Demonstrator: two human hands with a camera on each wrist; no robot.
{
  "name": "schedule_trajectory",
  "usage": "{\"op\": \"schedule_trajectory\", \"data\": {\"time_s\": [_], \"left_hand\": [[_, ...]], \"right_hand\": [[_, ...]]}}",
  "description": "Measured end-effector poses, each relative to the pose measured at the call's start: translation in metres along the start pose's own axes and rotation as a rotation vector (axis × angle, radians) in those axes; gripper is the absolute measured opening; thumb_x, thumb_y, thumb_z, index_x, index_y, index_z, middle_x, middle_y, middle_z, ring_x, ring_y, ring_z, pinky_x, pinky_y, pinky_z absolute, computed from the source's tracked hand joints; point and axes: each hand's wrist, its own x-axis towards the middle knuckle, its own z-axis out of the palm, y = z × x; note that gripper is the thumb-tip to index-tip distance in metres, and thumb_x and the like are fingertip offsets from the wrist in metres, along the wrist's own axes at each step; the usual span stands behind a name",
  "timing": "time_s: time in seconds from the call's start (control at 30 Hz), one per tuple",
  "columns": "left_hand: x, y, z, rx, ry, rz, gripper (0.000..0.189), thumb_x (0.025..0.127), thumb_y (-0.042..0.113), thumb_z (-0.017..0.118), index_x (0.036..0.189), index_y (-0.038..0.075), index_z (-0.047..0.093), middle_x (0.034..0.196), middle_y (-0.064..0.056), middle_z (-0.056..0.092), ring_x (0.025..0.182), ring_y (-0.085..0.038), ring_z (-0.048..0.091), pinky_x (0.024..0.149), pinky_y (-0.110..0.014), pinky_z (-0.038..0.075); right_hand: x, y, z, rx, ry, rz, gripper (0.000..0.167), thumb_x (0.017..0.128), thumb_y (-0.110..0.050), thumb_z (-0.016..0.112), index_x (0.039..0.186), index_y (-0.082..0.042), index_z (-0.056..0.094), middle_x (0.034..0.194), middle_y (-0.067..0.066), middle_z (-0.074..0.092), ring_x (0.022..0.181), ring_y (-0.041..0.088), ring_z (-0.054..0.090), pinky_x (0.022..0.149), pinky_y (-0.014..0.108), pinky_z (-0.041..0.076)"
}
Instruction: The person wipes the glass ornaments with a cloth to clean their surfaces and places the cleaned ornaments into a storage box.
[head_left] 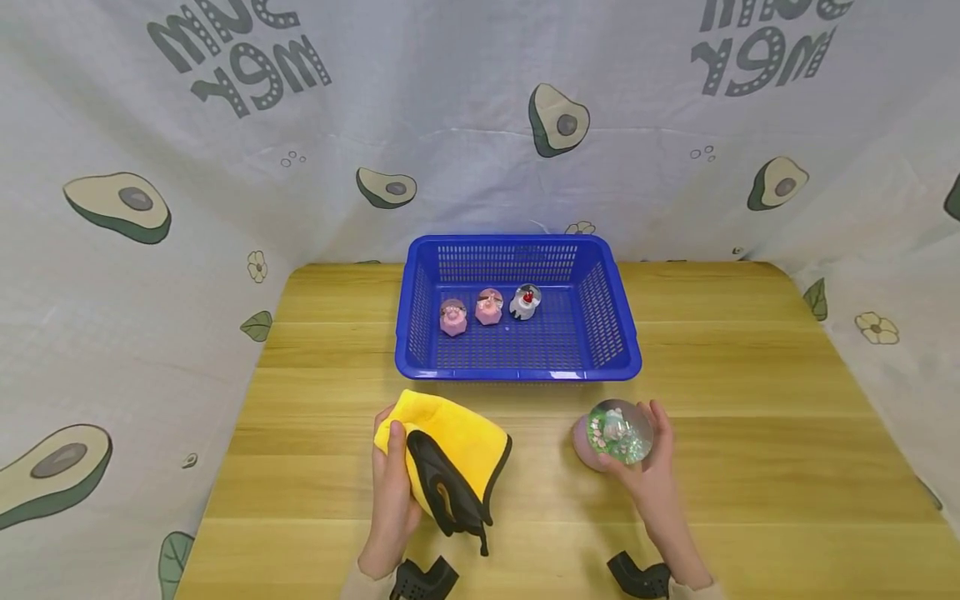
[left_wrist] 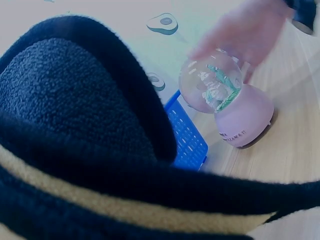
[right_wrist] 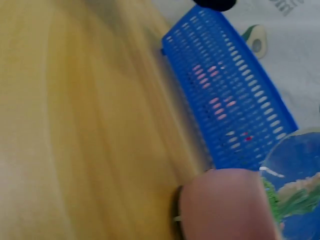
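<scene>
In the head view my left hand [head_left: 393, 479] grips a folded yellow cloth [head_left: 465, 437], its thumb over the near side. The cloth has a dark edging and a dark reverse side, which fills much of the left wrist view. My right hand [head_left: 654, 482] holds a snow globe [head_left: 621, 432] by its clear ball, thumb on the near side and fingers round the far right. A pale figure and green bits show inside the ball. Its pinkish base [left_wrist: 246, 116], with dark lettering, tilts toward the left in the head view, low at the wooden table.
A blue plastic basket [head_left: 517, 375] stands at the table's back edge. Inside are two small pink snow globes [head_left: 453, 318] and a white one with a red figure [head_left: 525, 302]. The wooden table [head_left: 720, 350] extends to both sides. An avocado-print sheet [head_left: 480, 108] hangs behind.
</scene>
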Motion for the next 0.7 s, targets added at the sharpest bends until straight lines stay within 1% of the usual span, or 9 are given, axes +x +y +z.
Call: {"op": "schedule_trajectory", "data": {"time_s": [0.07,0.1,0.13,0.17,0.27,0.37,0.5,0.6,0.7], "left_hand": [[0.000,0.000,-0.001,-0.002,0.001,0.000,0.018,0.104,0.023,0.039,0.118,0.012,0.042,0.104,-0.003,0.053,0.090,-0.014,0.056,0.081,-0.025,0.052],[0.000,0.000,-0.001,-0.004,-0.003,0.001,0.018,0.104,0.024,0.039,0.118,0.012,0.042,0.104,-0.003,0.053,0.090,-0.014,0.056,0.081,-0.025,0.052],[0.000,0.000,-0.001,-0.006,-0.004,0.002,0.019,0.104,0.024,0.039,0.118,0.012,0.042,0.104,-0.003,0.053,0.090,-0.014,0.056,0.081,-0.025,0.052],[0.000,0.000,-0.002,-0.009,-0.005,0.002,0.019,0.104,0.024,0.038,0.118,0.012,0.042,0.104,-0.003,0.053,0.090,-0.014,0.056,0.081,-0.026,0.052],[-0.001,0.001,-0.002,-0.018,-0.012,-0.003,0.020,0.105,0.025,0.038,0.118,0.012,0.041,0.104,-0.003,0.052,0.090,-0.014,0.056,0.081,-0.026,0.052],[-0.001,0.003,-0.003,-0.060,-0.033,-0.036,0.021,0.105,0.028,0.036,0.117,0.012,0.042,0.102,-0.002,0.052,0.090,-0.013,0.055,0.082,-0.025,0.051],[0.000,0.005,-0.006,-0.203,-0.105,-0.100,0.028,0.104,0.033,0.033,0.108,0.010,0.048,0.097,-0.001,0.054,0.088,-0.010,0.056,0.081,-0.023,0.051],[0.001,0.004,-0.008,-0.313,-0.170,-0.131,0.034,0.104,0.035,0.031,0.103,0.008,0.052,0.094,0.000,0.056,0.087,-0.009,0.057,0.080,-0.021,0.051],[0.001,0.003,-0.008,-0.356,-0.197,-0.147,0.035,0.103,0.034,0.032,0.104,0.008,0.054,0.095,0.000,0.056,0.089,-0.009,0.058,0.081,-0.021,0.050]], "right_hand": [[-0.003,0.011,0.003,-0.069,0.014,0.035,0.108,0.074,0.005,0.074,0.152,-0.014,0.002,0.154,0.019,0.005,0.139,0.038,0.008,0.112,0.052,0.009],[-0.003,0.016,0.005,-0.096,0.028,0.046,0.111,0.073,0.003,0.076,0.153,-0.014,0.001,0.154,0.020,0.004,0.139,0.041,0.009,0.111,0.055,0.011],[-0.004,0.020,0.006,-0.116,0.038,0.056,0.113,0.073,0.002,0.077,0.153,-0.015,0.000,0.154,0.020,0.003,0.138,0.044,0.009,0.108,0.062,0.009],[-0.004,0.025,0.007,-0.128,0.050,0.054,0.114,0.072,0.001,0.078,0.152,-0.014,0.000,0.154,0.022,0.004,0.137,0.046,0.011,0.108,0.063,0.010],[-0.003,0.035,0.009,-0.138,0.080,0.032,0.111,0.070,0.004,0.079,0.151,-0.009,0.004,0.149,0.026,0.015,0.135,0.046,0.018,0.108,0.062,0.014],[-0.002,0.041,0.008,-0.178,0.082,0.013,0.105,0.069,0.006,0.079,0.148,-0.001,0.010,0.142,0.028,0.029,0.131,0.043,0.027,0.107,0.060,0.019],[0.000,0.044,0.007,-0.278,0.066,0.000,0.089,0.070,0.002,0.080,0.140,0.007,0.026,0.132,0.028,0.042,0.124,0.039,0.038,0.104,0.058,0.027],[0.000,0.044,0.007,-0.328,0.058,0.001,0.082,0.070,0.000,0.081,0.136,0.008,0.033,0.129,0.028,0.047,0.121,0.039,0.042,0.102,0.055,0.030],[0.001,0.044,0.006,-0.345,0.063,0.020,0.080,0.070,-0.002,0.081,0.135,0.008,0.036,0.128,0.028,0.049,0.120,0.039,0.044,0.102,0.054,0.032]]}}
